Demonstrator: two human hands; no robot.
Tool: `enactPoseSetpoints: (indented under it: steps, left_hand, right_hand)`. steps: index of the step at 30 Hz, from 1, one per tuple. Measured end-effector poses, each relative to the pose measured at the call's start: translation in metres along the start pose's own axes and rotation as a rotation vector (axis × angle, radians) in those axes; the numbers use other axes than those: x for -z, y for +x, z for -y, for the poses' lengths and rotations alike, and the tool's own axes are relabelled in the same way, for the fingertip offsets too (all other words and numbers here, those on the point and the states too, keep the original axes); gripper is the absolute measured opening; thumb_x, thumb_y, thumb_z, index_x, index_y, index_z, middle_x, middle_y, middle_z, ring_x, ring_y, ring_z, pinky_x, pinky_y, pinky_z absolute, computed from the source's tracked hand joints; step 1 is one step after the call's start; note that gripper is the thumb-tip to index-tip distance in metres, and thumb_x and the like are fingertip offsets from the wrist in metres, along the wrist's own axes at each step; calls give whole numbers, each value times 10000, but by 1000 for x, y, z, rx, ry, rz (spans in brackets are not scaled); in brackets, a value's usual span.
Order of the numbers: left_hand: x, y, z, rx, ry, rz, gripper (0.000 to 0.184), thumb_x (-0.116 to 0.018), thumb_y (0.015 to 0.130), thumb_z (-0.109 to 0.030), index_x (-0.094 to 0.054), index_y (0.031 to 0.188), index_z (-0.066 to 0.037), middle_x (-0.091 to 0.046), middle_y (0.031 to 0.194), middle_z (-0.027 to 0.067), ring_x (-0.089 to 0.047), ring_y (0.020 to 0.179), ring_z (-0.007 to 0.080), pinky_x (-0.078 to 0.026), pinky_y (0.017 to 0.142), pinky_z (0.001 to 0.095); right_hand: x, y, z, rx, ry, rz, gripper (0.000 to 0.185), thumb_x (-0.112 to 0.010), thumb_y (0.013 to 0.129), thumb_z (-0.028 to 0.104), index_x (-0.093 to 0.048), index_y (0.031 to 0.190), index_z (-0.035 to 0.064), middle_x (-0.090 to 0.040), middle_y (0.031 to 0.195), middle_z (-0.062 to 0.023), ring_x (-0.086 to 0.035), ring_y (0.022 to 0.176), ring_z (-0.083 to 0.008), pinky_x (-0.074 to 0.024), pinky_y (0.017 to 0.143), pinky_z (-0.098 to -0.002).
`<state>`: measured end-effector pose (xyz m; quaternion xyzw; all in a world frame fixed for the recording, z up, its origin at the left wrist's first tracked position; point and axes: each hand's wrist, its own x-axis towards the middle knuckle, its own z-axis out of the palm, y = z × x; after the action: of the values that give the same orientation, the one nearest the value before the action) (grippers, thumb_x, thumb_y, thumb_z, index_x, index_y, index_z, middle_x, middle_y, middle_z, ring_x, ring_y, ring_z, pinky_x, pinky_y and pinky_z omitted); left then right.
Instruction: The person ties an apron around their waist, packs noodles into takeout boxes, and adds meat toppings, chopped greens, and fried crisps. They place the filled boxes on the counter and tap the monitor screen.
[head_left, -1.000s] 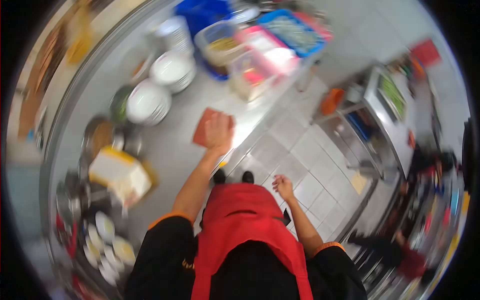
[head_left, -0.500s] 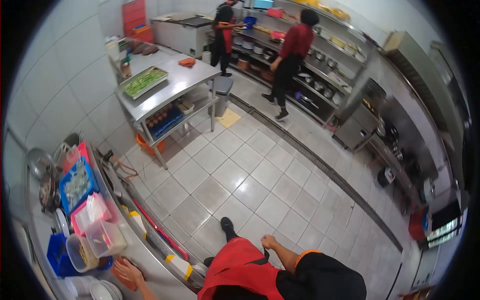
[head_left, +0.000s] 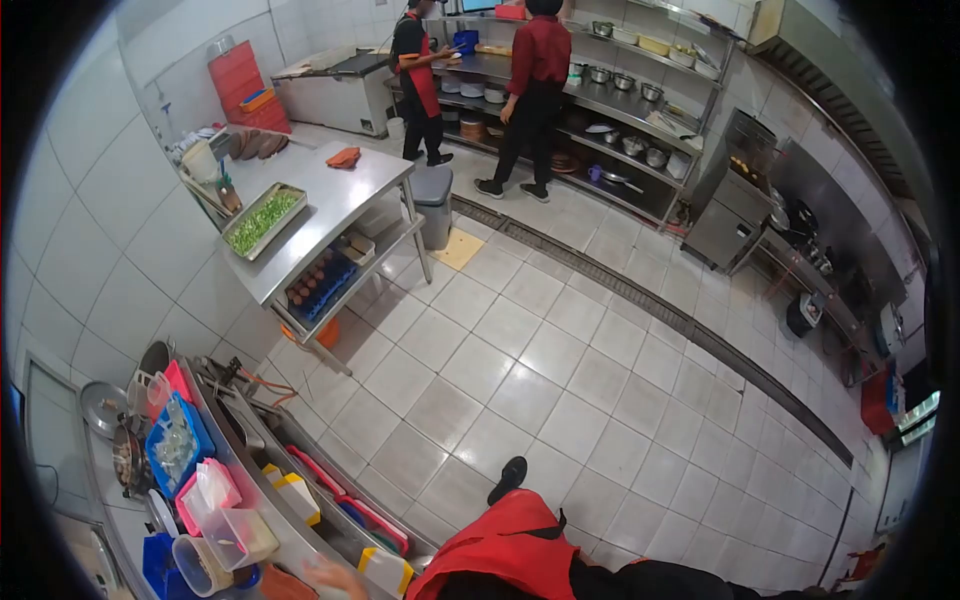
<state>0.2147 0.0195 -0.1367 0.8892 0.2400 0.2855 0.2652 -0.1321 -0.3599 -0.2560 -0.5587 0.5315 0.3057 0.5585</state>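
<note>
My left hand (head_left: 333, 577) is at the bottom edge of the view, over the edge of the steel counter (head_left: 300, 540). Motion smears its fingers, so their pose is unclear. Just left of it lies an orange-brown cloth (head_left: 286, 586), partly cut off by the frame. Clear plastic containers (head_left: 240, 537) stand beyond the cloth. My right hand is out of sight; only the black sleeve (head_left: 670, 578) of that arm shows. A red apron (head_left: 500, 545) covers my front.
A blue basket (head_left: 178, 445) and a pan (head_left: 130, 455) stand on the counter. Ahead is a steel table (head_left: 340, 190) with a tray of chopped greens (head_left: 265, 222). Two people stand by the steel shelves (head_left: 620, 110). A drain grate (head_left: 600, 265) crosses the tiled floor.
My left hand has come off the cloth and moved right. My right hand has dropped out of view. The camera view has shifted, and the person in dark red now stands facing the shelves.
</note>
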Motion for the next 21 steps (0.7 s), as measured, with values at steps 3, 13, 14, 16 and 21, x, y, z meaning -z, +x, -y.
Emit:
enactPoseSetpoints:
  steps: [3,13,14,16,21]
  left_hand:
    - [-17,-57,-104,85,-307,804,436,-558,866,-229,-463,1222,3,-444,1277,182,-427,1174,254,-344,971,346]
    - [-131,-149,-154,-398,192,2354,537,-487,862,-381,-448,1288,-57,-375,1367,124,-293,1289,278,-220,1069,360]
    - [-137,-150,-157,-430,207,2351,540,-487,860,-385,-447,1291,-61,-374,1368,123,-292,1291,277,-218,1071,360]
    - [-149,-148,-166,-463,217,2342,547,-488,856,-392,-445,1296,-69,-373,1370,121,-288,1294,275,-214,1073,358]
    - [-179,-146,-171,-487,260,2294,552,-484,857,-390,-427,1317,-90,-383,1365,108,-315,1277,245,-228,1068,347]
  right_hand:
    - [18,8,33,-3,343,-41,328,-576,786,303,-655,912,11,-645,981,-162,-624,897,-274,-481,810,-384]
    - [140,54,147,241,786,17,337,-579,839,314,-580,1069,67,-614,944,-78,-570,776,-203,-460,708,-353]
    - [142,35,162,187,824,-52,302,-579,837,312,-580,1031,81,-595,883,-55,-547,741,-192,-446,681,-338]
    - [144,30,169,138,858,-121,268,-579,834,310,-580,992,95,-576,822,-33,-524,707,-181,-432,654,-324]
    - [110,28,137,-47,552,-192,246,-592,806,368,-592,901,141,-512,718,-1,-511,657,-201,-432,636,-356]
